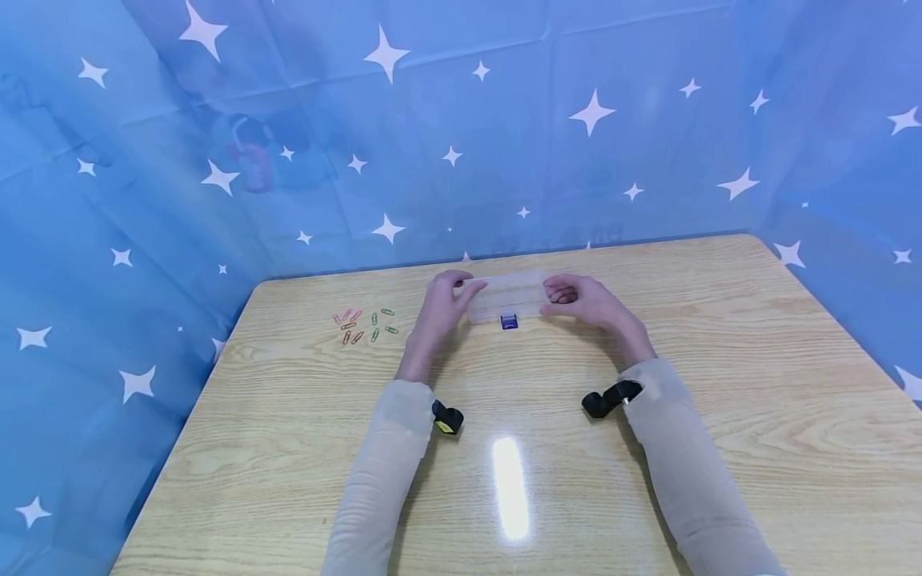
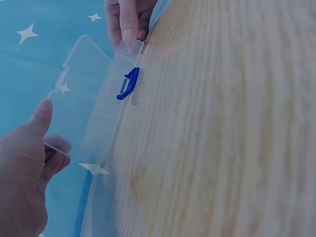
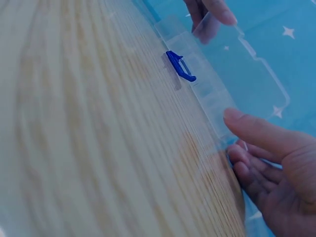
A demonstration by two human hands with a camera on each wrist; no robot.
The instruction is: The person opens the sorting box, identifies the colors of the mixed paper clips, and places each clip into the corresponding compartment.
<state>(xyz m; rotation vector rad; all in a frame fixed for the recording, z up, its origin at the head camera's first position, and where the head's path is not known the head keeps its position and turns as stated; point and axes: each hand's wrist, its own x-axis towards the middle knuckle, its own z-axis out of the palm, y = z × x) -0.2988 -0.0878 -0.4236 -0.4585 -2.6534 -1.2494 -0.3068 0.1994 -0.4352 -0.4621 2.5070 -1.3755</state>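
Note:
A clear plastic box [image 1: 507, 294] with a blue latch [image 1: 509, 322] lies near the far middle of the wooden table [image 1: 504, 416]. My left hand [image 1: 464, 286] grips its left end and my right hand [image 1: 558, 292] grips its right end, fingers curled round the plastic. In the left wrist view my left hand [image 2: 47, 148] pinches a clear edge, and the box [image 2: 98, 113] runs up past the latch [image 2: 128, 84] to my right hand [image 2: 129, 27]. The right wrist view shows the latch [image 3: 180, 66] hanging loose, the clear lid [image 3: 247, 69] apparently raised and my right hand [image 3: 237, 143].
Several coloured paper clips [image 1: 363, 324] lie scattered on the table left of my left hand. A blue cloth with white stars [image 1: 461, 144] hangs behind and to both sides of the table. A light glare [image 1: 510, 488] sits near the front edge.

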